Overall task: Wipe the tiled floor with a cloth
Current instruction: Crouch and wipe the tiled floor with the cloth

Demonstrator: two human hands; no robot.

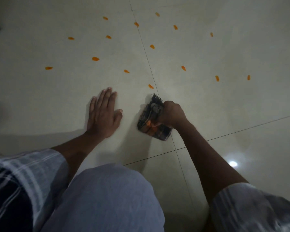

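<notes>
Gripping a dark folded cloth (153, 120) with orange smears on it, the right hand (172, 114) presses it onto the tiled floor (224, 101) beside a grout line. Its long axis runs near-to-far, frayed end pointing far. The closest orange smear (151, 86) lies just beyond that end, more scattered farther out and to both sides. The left hand (104, 113) lies flat on the tile to the cloth's left, fingers straight, holding nothing.

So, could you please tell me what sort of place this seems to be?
Probably an indoor room, perhaps in a home. The pale glossy tiled floor has dark grout lines and reflects a light. Orange smears dot it, and the right hand presses a dark cloth down.
</notes>
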